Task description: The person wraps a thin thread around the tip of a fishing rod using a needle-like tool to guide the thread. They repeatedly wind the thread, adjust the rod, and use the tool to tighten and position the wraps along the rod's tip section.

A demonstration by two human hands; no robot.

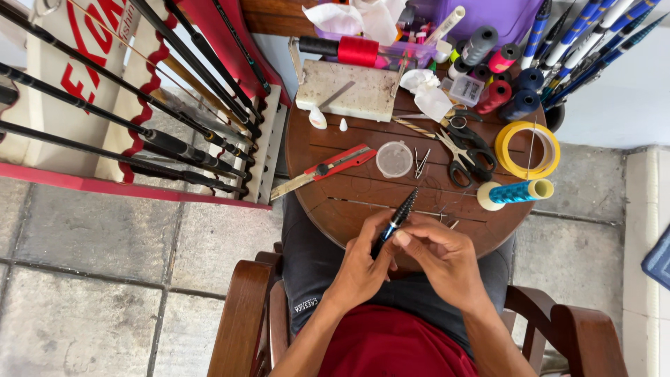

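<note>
Seated person at a small round wooden desk [349, 209]; both hands work over its near edge. Landmark: the black scissors [466, 150] at desk centre-right.

Left hand [363, 262]: grip closed around the lower end of a dark rod piece [396, 220] with a ridged, tapered black tip. The piece lies below and left of the scissors, tip angled up toward them. Right hand [440, 255]: fingers curled, thumb and forefinger pinched at the piece's blue shaft; whether a thread or small part sits in that pinch cannot be told.

Around the scissors:
- left: a clear round lid [394, 159], then a red utility knife [324, 171], blade out
- right: a yellow tape roll [527, 150]
- below right: a blue thread spool [515, 193] lying on its side
- above: more thread cones and a white block

Risks, as judged:
- The piece is held over the desk rim; a slipped pinch would drop it into the lap or onto the floor.
- The knife's exposed blade lies within reach of the left forearm; a sideways sweep could catch it.
- The spool on its side could roll off if nudged.

Unclear: the lower end of the piece is buried in the left palm; fine wires on the desk below the scissors are too thin to identify; the rods at far left and top right run out of frame.
</note>
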